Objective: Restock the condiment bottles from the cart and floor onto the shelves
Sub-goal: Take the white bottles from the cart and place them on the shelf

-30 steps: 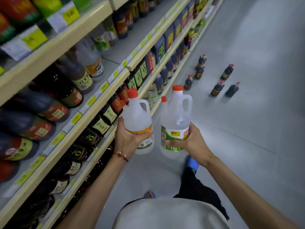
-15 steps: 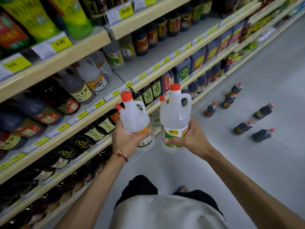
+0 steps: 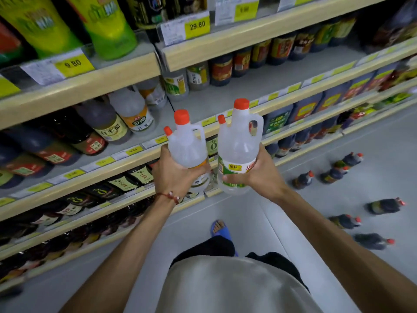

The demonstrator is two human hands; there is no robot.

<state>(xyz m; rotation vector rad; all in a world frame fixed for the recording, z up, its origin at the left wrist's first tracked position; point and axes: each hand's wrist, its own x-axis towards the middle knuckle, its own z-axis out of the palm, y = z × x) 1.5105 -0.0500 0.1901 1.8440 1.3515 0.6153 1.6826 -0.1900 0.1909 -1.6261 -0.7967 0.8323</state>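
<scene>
Translucent plastic capped in orange-red: two handled jugs of clear liquid are held up side by side in front of the shelving. The left hand (image 3: 173, 175) grips the orange-label jug (image 3: 187, 145) low on its body, with the thumb across the near side and the fingers curled out of sight round the far side. A red cord bracelet (image 3: 169, 196) sits on the wrist just below it. The right hand (image 3: 255, 177) grips the green-label jug (image 3: 237, 145) the same way, its fingers curled round the lower body under the label. Both jugs are upright and close together; whether they touch cannot be told. The one in the right hand has its cap higher. Just past both caps, beyond the hands, runs a grey shelf (image 3: 225, 102) with a bare stretch. On that shelf, left of the left hand, stand pale bottles (image 3: 133, 114) of a similar kind, then darker ones. Above the hands a yellow price tag (image 3: 197, 24) reads 29.80. To the right of the right hand and lower, well apart from it, dark bottles (image 3: 302, 180) with red caps sit on the grey floor (image 3: 383, 136). Below the hands a foot in a blue sandal (image 3: 220, 229) shows.
</scene>
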